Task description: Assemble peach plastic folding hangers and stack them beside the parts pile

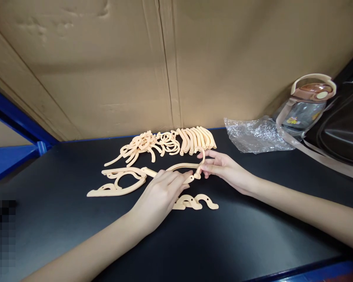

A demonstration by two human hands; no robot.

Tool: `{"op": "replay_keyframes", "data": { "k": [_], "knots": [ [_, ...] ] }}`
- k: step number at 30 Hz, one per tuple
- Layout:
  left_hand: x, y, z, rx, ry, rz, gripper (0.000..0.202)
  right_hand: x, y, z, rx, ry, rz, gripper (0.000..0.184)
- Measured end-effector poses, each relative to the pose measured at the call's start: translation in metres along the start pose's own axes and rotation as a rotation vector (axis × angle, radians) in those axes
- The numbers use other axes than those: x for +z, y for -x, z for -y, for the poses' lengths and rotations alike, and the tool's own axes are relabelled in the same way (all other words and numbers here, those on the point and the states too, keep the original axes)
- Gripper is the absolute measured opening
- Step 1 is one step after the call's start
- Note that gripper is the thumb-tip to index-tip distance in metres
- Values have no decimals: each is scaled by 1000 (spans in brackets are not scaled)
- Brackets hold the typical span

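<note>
My right hand point(228, 170) pinches a cream plastic hanger hook point(204, 156) between thumb and fingers. Closed over a cream hanger arm point(190, 179), my left hand point(161, 192) hides most of that piece; its holed end pokes out close to the hook's lower end. Whether the two pieces touch, I cannot tell. Behind the fingers runs a long curved arm piece point(182, 165). Joined folding-hanger pieces point(120, 192) lie left of my left hand. Several loose hooks point(206, 199) rest in front, partly covered by that hand.
Toward the back of the black table point(61, 219) lie a tangled pile of hooks point(139, 145) and a row of curved arms point(191, 141). Crumpled clear plastic point(257, 135), a strapped water bottle point(302, 109) and a black bag point(344, 121) occupy the right. Cardboard point(120, 78) stands behind.
</note>
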State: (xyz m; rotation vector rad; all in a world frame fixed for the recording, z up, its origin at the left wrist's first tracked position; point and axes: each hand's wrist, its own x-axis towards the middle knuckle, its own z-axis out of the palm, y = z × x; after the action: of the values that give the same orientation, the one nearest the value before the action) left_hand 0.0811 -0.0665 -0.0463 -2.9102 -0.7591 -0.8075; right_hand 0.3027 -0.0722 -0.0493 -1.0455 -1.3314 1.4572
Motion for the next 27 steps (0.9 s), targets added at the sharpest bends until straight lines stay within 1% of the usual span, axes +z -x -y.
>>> {"op": "replay_keyframes", "data": {
  "k": [3,6,11,15,18,20,22,24,27],
  "knots": [
    [0,0,1,0,54,6,27,-1,0,0,-2,1,10,35],
    [0,0,2,1,93,13,27,0,-1,-1,-4,21,6,33],
    [0,1,1,52,6,42,30,0,-1,-1,-43,83,-15,25],
    [1,1,1,97,-72,19,31,-2,-2,-2,-50,113,-17,25],
    [2,1,1,116,-96,9,31,0,0,-4,-55,122,-22,24],
    [2,0,0,109,-86,-14,30,6,2,-5,-81,127,20,21],
    [0,-2,-2,118,-76,-56,29,13,4,-7,-112,127,95,17],
    [-3,-3,-5,135,-71,-84,32,18,6,-8,-130,116,151,16],
    [-5,-4,-6,103,-44,-68,32,18,5,-8,-150,95,156,13]
  ]
}}
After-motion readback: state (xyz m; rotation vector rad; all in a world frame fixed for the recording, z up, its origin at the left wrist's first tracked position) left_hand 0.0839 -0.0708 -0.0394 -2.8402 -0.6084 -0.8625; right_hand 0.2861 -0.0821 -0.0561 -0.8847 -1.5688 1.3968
